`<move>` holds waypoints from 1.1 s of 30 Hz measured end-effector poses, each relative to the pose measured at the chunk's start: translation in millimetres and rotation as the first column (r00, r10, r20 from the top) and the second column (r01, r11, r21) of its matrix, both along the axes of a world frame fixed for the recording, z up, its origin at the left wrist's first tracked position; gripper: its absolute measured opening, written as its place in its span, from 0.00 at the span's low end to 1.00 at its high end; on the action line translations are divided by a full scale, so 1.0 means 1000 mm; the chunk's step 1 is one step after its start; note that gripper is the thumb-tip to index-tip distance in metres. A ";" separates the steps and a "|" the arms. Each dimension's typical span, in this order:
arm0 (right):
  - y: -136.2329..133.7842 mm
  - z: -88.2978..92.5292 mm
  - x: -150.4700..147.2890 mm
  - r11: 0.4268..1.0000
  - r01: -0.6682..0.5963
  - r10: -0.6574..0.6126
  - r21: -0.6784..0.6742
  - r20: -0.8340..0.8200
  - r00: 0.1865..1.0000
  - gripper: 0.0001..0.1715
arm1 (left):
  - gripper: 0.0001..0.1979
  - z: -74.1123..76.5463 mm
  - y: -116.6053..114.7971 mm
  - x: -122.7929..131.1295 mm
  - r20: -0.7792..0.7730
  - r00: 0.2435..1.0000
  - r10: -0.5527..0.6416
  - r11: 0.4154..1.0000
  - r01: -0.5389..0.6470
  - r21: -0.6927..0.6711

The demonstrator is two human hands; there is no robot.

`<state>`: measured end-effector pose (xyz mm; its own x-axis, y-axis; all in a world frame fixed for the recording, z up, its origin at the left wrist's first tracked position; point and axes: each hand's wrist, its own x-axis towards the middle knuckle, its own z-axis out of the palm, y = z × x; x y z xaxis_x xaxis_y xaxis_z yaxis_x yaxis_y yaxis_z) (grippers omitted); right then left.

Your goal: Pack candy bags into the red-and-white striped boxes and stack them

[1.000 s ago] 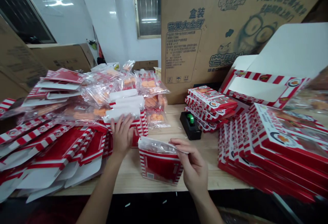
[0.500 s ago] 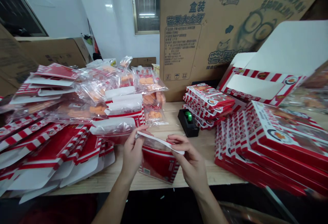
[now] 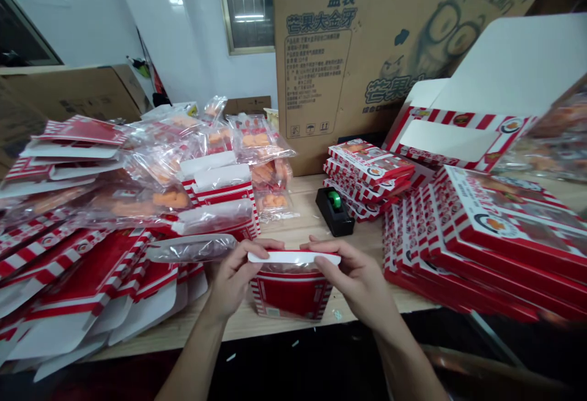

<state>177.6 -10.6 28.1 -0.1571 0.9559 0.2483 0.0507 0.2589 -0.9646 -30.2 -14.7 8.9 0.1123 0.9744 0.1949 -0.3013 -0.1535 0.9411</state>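
Note:
A red box with striped sides (image 3: 293, 296) stands upright at the table's front edge, a clear plastic bag showing in its top opening. Its white flap (image 3: 293, 257) is bent over toward me along the top. My left hand (image 3: 241, 269) pinches the flap's left end between thumb and fingers. At the right end, my right hand (image 3: 353, 272) grips the same flap, thumb in front and fingers behind. Just left of the box, more boxes with open tops (image 3: 220, 214) stand in a row, plastic showing inside. A black tape dispenser (image 3: 335, 211) with green tape sits behind my right hand.
Closed boxes (image 3: 495, 236) lean in a stack at right, with a smaller stack (image 3: 369, 172) behind. Flattened cartons (image 3: 87, 285) cover the left side. Bagged orange pieces (image 3: 160, 169) are heaped at the back left. A large cardboard carton (image 3: 321, 95) stands behind.
The flap has gone from slanted to level and folded forward. My right hand has moved to the flap's right end, thumb on top. The whole view has shifted slightly.

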 end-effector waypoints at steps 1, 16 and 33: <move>0.000 0.001 0.003 1.000 -0.003 0.003 -0.002 0.003 1.000 0.07 | 0.02 0.002 -0.001 0.002 0.003 1.000 -0.010 1.000 0.010 -0.001; -0.022 0.019 0.002 0.948 -0.184 0.073 0.261 0.385 0.920 0.10 | 0.13 -0.006 0.002 -0.016 -0.088 0.936 -0.342 0.912 0.353 0.211; -0.008 0.015 0.048 0.917 -0.091 -0.070 0.389 0.381 0.922 0.08 | 0.08 -0.015 0.004 0.072 -0.122 0.967 0.222 0.856 -0.134 0.500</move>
<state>225.1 -18.6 43.4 -0.3253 0.7895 0.5204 0.3866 0.6133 -0.6887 41.6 -10.3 -5.8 0.0204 0.7675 0.6407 -0.0683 -0.6382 0.7668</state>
